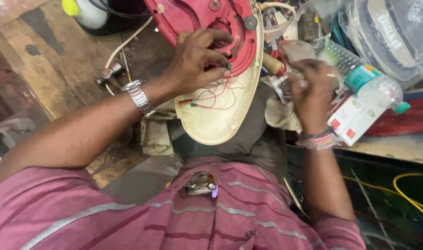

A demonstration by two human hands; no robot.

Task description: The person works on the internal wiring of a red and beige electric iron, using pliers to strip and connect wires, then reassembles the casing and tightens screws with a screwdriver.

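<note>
Evidently left hand point(195, 60) pinches red-and-cream appliance housing point(216, 111); rigid, light, thin red wires point(211, 95) fragile, best held by rim; right hand point(311, 88) closed on something blurred.

You have two hands at work: your left hand point(197, 58) and your right hand point(311, 90). One red-and-cream appliance shell point(216, 115) lies in the middle. One clear plastic bottle point(364, 81) sits far right, one white box point(353, 120) beside it, one wristwatch point(139, 98) and one wooden-handled tool point(272, 63).
</note>
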